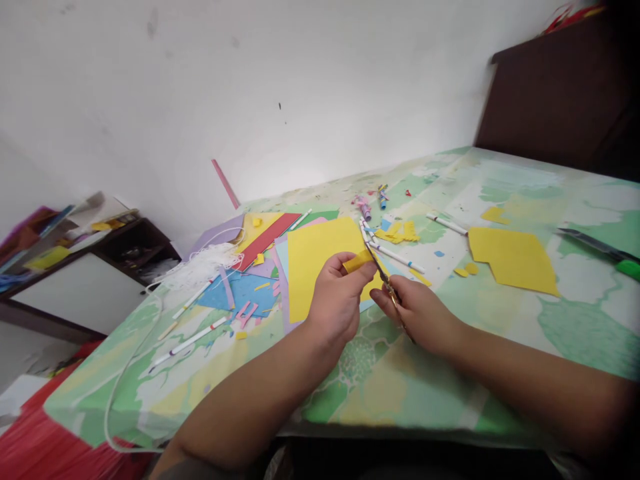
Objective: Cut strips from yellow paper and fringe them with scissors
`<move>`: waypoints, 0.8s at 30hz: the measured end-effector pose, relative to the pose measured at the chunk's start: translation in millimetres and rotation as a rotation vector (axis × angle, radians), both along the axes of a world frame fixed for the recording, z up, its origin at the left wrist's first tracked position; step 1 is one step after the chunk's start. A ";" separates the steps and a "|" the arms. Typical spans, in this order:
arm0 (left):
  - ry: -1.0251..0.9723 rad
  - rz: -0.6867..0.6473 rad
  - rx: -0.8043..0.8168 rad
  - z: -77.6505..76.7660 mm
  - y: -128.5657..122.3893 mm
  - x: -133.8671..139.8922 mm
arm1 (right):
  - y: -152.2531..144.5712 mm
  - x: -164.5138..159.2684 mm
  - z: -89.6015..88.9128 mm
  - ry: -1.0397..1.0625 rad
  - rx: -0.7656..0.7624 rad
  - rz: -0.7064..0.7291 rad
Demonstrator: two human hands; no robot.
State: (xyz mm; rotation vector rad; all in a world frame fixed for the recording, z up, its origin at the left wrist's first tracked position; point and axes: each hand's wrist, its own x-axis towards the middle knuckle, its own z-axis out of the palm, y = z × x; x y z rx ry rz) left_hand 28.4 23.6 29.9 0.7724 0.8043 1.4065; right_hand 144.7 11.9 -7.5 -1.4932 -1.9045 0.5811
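Observation:
My left hand (334,293) is closed on a small piece of yellow paper (356,261), pinched between thumb and fingers. In my right hand (420,310) is a pair of scissors (384,275), its blades pointing up and away from me at the edge of that piece. The far side of the blades is partly hidden by the paper and fingers. Beneath my hands lies a large yellow sheet (315,243) on top of light blue and lilac sheets. White markers (395,257) rest just beyond the scissors.
Another yellow sheet (513,259) with a cut corner lies right, near a knife-like blade with a green handle (627,268). Left are a tangle of white string (203,263), a red strip (270,240), blue paper (245,293) and paper scraps. A dark cabinet (555,100) stands at the back right.

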 end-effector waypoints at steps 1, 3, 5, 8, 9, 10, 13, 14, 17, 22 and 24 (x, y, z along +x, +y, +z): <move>-0.001 -0.003 0.001 0.4 -0.2 0.1 | 0.1 0.0 -0.2 -0.002 0.002 0.002; -0.002 -0.011 0.006 1.1 -0.4 0.0 | 0.3 0.0 -0.3 -0.007 0.001 0.001; 0.010 -0.025 0.016 1.5 -0.1 -0.5 | 0.5 0.2 0.0 -0.005 -0.004 -0.007; 0.053 -0.040 0.027 1.6 0.9 -1.5 | 0.5 0.9 0.9 0.002 -0.029 -0.022; 0.068 -0.043 0.027 1.5 1.2 -1.7 | 0.4 1.2 1.1 0.008 -0.052 -0.021; 0.079 -0.043 0.025 1.4 1.6 -1.9 | 0.3 1.4 1.2 0.021 -0.079 -0.016; 0.107 -0.041 0.020 0.7 2.5 -2.2 | -0.4 2.2 0.4 0.089 -0.152 0.020; 0.114 -0.039 0.019 0.5 2.8 -2.3 | -0.5 2.6 0.0 0.118 -0.165 0.034; 0.131 -0.028 0.013 -0.7 4.3 -3.3 | -0.3 4.5 -0.7 0.231 -0.177 0.040; 0.355 -0.030 0.042 -7.6 9.2 -8.0 | 5.0 10.1 3.3 0.540 -0.161 -0.034; 0.539 -0.062 0.062 -12.5 10.3 -9.9 | 7.5 12.2 5.7 0.642 -0.149 -0.058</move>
